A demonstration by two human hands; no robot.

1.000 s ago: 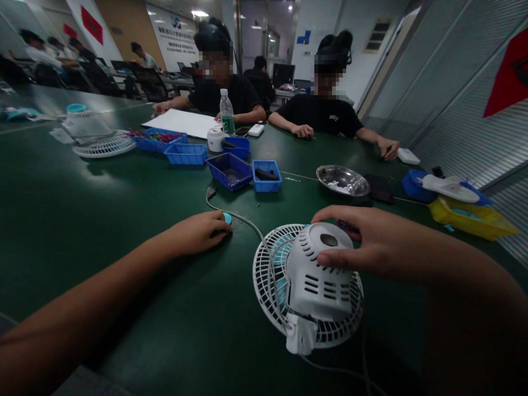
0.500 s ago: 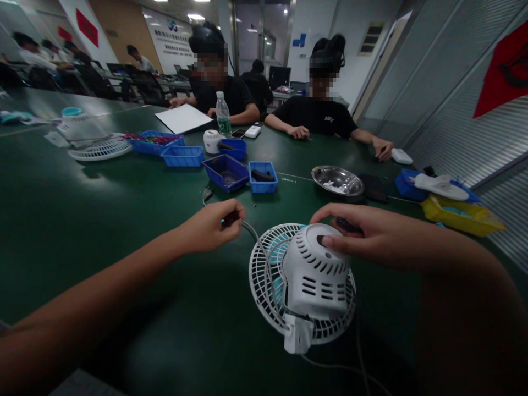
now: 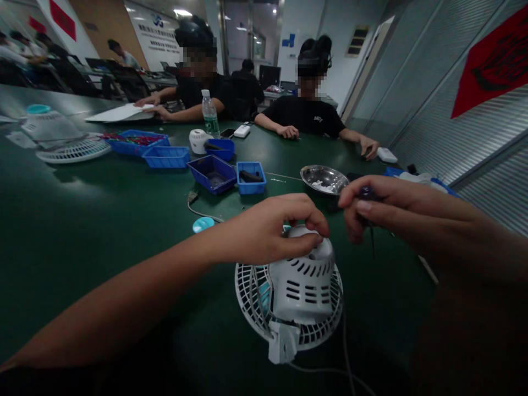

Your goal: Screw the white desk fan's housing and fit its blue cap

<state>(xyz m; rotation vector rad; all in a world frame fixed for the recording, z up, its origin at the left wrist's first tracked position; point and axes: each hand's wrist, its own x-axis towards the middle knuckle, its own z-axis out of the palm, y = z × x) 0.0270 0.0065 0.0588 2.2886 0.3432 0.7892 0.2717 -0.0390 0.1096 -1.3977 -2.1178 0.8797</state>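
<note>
A white fan (image 3: 303,286) lies grille-down on the green table, its slotted motor housing facing up and light-blue blades showing through the grille. My left hand (image 3: 274,228) rests over the top of the housing. Its thumb and fingers curl together there, and whatever is between them is hidden. In my right hand (image 3: 388,212), just right of the housing, is a screwdriver (image 3: 367,193) with a dark handle and a thin shaft pointing down. A round light-blue cap (image 3: 203,224) lies left of the fan, partly behind my left forearm.
Blue bins (image 3: 213,175) stand beyond my hands, one with dark parts. A metal bowl (image 3: 307,175) holds small white pieces. A water bottle (image 3: 209,115), another fan (image 3: 53,129) and a cable plug (image 3: 192,196) are also on the table. Two people sit opposite.
My left hand has moved right, onto the housing top. My right hand has lifted off it to the right with the screwdriver. The light-blue cap now shows. A person opposite has shifted a white sheet leftward.
</note>
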